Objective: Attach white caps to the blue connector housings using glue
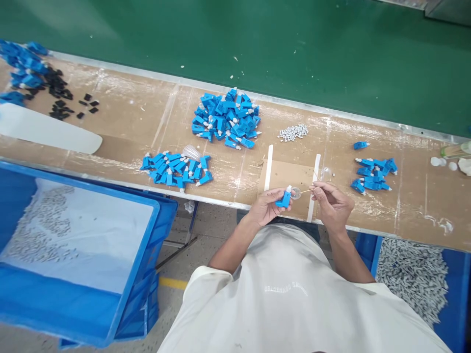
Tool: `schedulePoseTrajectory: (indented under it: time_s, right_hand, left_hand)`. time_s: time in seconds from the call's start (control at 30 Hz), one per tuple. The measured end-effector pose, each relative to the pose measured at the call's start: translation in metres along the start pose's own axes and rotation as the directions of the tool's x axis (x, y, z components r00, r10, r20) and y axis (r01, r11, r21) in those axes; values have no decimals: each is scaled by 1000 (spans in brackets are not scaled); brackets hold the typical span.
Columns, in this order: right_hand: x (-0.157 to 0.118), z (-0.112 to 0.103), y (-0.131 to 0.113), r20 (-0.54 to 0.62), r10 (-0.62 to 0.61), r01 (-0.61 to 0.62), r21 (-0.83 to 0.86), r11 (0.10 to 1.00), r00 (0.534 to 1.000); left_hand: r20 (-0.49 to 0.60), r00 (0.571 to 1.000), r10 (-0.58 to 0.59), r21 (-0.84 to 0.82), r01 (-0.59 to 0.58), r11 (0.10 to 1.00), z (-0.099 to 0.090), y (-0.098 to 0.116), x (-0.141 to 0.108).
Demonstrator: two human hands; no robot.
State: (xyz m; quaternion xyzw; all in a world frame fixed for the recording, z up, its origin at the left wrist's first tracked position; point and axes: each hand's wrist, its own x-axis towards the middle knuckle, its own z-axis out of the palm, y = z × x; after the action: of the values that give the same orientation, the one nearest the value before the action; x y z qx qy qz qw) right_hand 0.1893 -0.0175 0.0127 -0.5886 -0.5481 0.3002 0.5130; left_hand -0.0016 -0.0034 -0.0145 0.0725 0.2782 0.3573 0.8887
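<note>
My left hand (268,206) is closed on a small blue plastic part (283,199) with a white tip, held over the table's front edge. Between the fingers of my right hand (334,203) is a thin wooden stick (306,190), pointing left toward that part. A small clear round piece (296,194) shows at the stick's left end, close beside the white tip; whether it touches either cannot be made out. Both hands are above a brown cardboard sheet (290,171) edged by two white tape strips.
Blue parts form a large pile (226,117), a smaller pile (176,169) and a right-hand group (373,174). Small grey pieces (293,132) lie behind the sheet. Black pieces (57,86) are far left. Blue bins (138,264) stand below the table, left and right.
</note>
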Motion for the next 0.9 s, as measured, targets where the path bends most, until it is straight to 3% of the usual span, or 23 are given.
schedulePoseTrajectory:
  time_s: [0.33, 0.43, 0.67, 0.9]
  right_hand:
    - [-1, 1, -3, -1, -18, 18, 17, 1000, 1000]
    - [-2, 0, 1, 46, -40, 43, -77, 996, 998]
    - [0, 1, 4, 240, -192, 250, -240, 938, 952]
    - [1, 2, 15, 274, -143, 229, -312, 922, 951]
  left_hand:
    - [26, 999, 35, 11, -35, 999, 6, 0, -10]
    - [23, 999, 32, 15, -32, 999, 7, 0, -12]
    - [19, 999, 34, 19, -34, 999, 5, -2, -14]
    - [33, 998, 61, 17, -61, 998, 2, -3, -17]
